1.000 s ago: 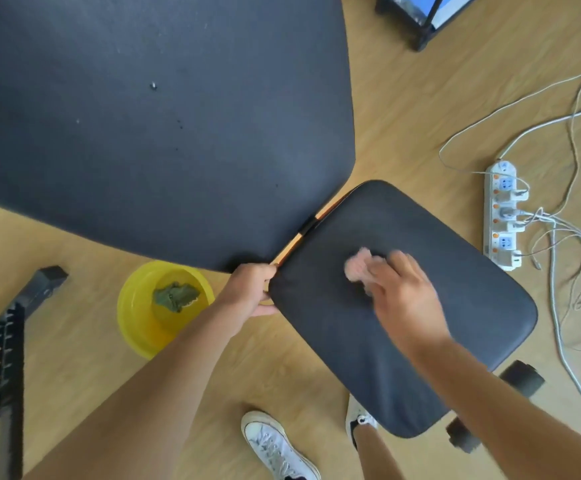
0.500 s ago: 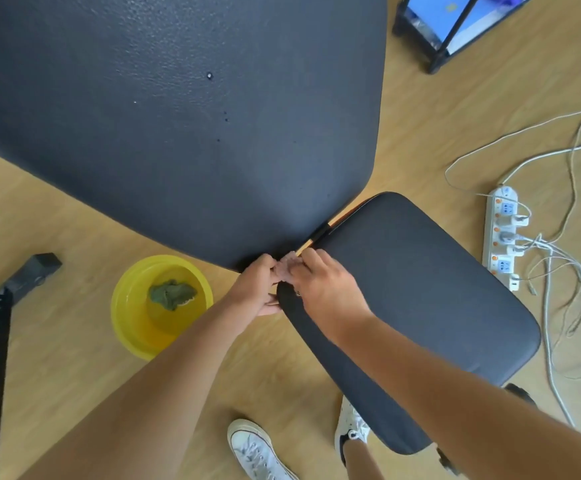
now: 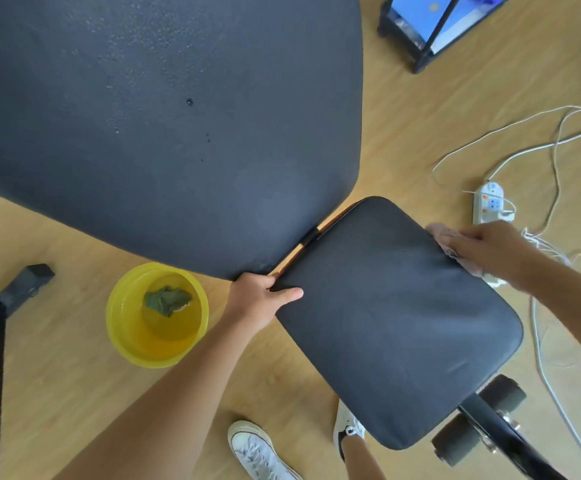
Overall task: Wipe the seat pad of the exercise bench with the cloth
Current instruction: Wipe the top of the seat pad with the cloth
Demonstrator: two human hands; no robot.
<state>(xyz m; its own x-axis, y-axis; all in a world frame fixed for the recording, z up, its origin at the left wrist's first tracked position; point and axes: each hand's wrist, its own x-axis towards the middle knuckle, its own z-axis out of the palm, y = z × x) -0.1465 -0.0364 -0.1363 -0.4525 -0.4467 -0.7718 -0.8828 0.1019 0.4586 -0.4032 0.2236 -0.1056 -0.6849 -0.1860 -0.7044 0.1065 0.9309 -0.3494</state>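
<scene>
Black and matte, the seat pad [image 3: 396,320] was seen from above, and it is taken as the landmark for all places. A larger back pad [image 3: 164,126] of the same black material was set just beside its upper left edge, with only a narrow gap between them. The left corner of the seat pad was gripped by the left hand [image 3: 259,299]; the thumb was laid flat on the top surface and the other fingers were curled under the edge. At the upper right edge of the seat pad, the pink cloth [image 3: 455,242] was pressed against the rim by the right hand [image 3: 486,247], whose fingers were closed together on it. Most of the cloth was hidden under this hand. To the left of the seat pad, a yellow bowl [image 3: 122,327] was placed on the wooden floor [image 3: 403,143], with a green rag [image 3: 167,300] lying in it. Beyond the right edge, a white power strip [image 3: 489,202] with loose cables was partly covered by the right hand. Below the seat pad, two white shoes [image 3: 257,452] were visible, and black foam rollers [image 3: 503,394] were seen at its lower right corner.
</scene>
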